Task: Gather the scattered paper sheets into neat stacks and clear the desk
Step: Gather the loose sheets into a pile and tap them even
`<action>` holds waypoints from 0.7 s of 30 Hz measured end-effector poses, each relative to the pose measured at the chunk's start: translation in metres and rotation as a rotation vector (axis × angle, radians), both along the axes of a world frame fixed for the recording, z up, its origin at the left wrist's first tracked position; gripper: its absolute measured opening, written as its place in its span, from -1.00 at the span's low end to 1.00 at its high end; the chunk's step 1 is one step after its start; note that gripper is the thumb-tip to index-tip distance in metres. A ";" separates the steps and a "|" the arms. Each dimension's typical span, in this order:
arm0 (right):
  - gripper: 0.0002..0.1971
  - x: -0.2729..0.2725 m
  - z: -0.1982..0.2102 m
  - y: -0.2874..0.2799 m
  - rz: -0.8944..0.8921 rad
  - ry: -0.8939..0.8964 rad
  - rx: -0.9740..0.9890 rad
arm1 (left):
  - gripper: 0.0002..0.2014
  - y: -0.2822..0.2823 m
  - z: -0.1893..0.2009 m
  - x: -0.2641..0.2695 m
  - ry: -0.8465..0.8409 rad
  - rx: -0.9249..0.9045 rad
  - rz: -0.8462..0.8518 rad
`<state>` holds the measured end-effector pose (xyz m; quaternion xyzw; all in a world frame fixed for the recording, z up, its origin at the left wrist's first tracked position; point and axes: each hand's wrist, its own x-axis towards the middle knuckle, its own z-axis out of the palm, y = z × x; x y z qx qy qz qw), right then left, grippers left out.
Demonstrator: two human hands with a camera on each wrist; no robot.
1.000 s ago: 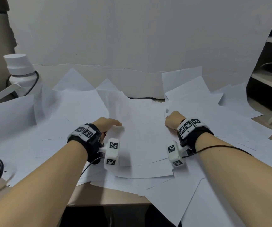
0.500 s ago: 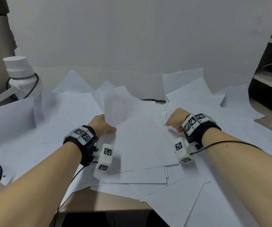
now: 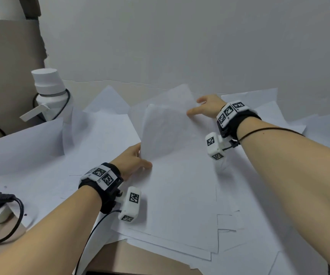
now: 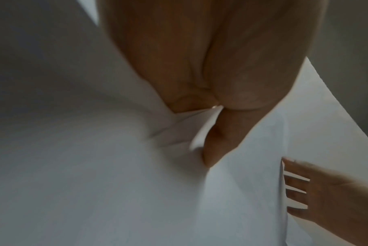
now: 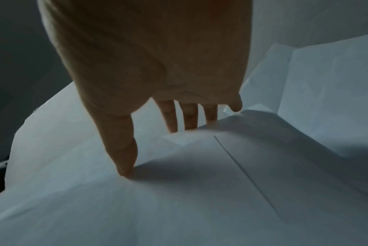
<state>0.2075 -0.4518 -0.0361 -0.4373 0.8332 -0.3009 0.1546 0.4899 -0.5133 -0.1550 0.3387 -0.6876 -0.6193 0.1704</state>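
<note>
Thin white paper sheets (image 3: 180, 195) cover the desk (image 3: 150, 261), loosely overlapped. Left hand (image 3: 129, 158) pinches a raised sheet (image 3: 166, 128) at its edge; farther back, right hand (image 3: 206, 108) fingers straight against it. Risk: one-sided pinch creases the sheet, or drags neighbours off the near edge.

1. We have bare forearms, no sleeves.
2. Left hand (image 3: 129, 160): we wear a black wrist strap (image 3: 108, 187) topped with white blocks carrying black-and-white square tags.
3. A white camera pod (image 3: 130, 204) hangs off that strap on the inner side, tagged on two faces; a thin black cable (image 3: 92, 231) runs back from it.
4. Right hand (image 3: 208, 108): same black strap, white tagged blocks, white tagged pod (image 3: 214, 145).
5. A thin black cable (image 3: 267, 130) loops across our right forearm.
</note>
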 end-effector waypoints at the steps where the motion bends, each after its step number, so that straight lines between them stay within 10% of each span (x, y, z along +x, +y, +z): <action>1: -0.26 -0.003 0.001 -0.001 0.015 0.020 0.014 | -0.45 -0.002 -0.002 0.003 0.000 0.009 -0.001; 6: -0.80 -0.013 0.005 0.002 0.087 0.107 0.013 | -0.48 -0.009 -0.007 0.011 -0.016 0.059 0.019; 12: -0.90 -0.002 0.011 0.002 0.108 0.195 -0.108 | -0.69 -0.007 -0.004 0.007 -0.044 0.136 0.033; 21: -0.76 0.013 0.024 0.002 0.066 0.084 -0.152 | -0.42 0.002 -0.001 0.010 0.055 0.097 0.045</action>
